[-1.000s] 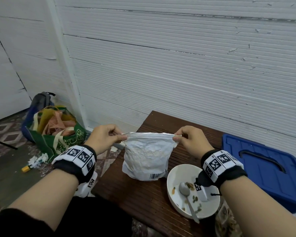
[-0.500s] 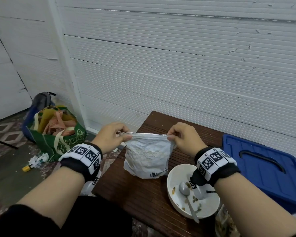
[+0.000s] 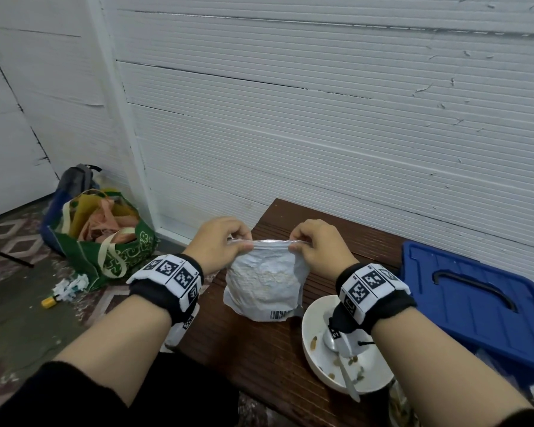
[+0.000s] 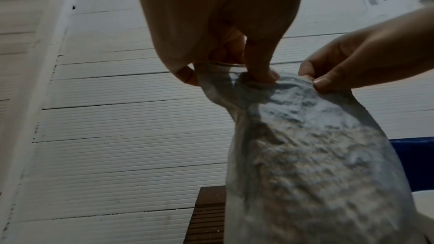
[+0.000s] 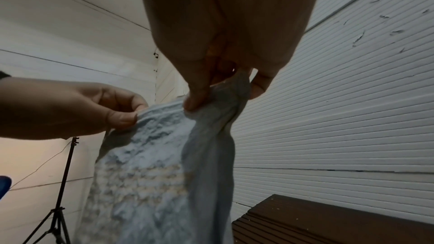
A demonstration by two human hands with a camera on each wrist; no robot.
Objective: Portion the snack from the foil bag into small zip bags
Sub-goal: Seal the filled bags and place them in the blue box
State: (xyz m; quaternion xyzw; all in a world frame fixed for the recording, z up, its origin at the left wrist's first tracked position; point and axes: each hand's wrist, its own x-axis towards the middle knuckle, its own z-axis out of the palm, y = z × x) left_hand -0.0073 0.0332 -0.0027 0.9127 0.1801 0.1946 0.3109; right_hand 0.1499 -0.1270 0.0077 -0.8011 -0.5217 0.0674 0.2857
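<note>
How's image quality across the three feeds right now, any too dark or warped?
Head view: evenly lit, sharp, wall lines bowed by the wide lens. Left wrist view: dim, left hand backlit, foil bag soft. Right wrist view: right hand shadowed, bag grainy.

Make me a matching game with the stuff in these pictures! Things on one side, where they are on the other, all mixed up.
Things:
1. foil bag
2. spoon
3. blue lid
4. green tote bag

Places:
A. on the floor by the wall
B. lying in the white bowl
C. pinched at its top edge by the left hand and right hand
D. to the right of the wooden table

Pairs: 1-C, 2-B, 3-D, 4-A
</note>
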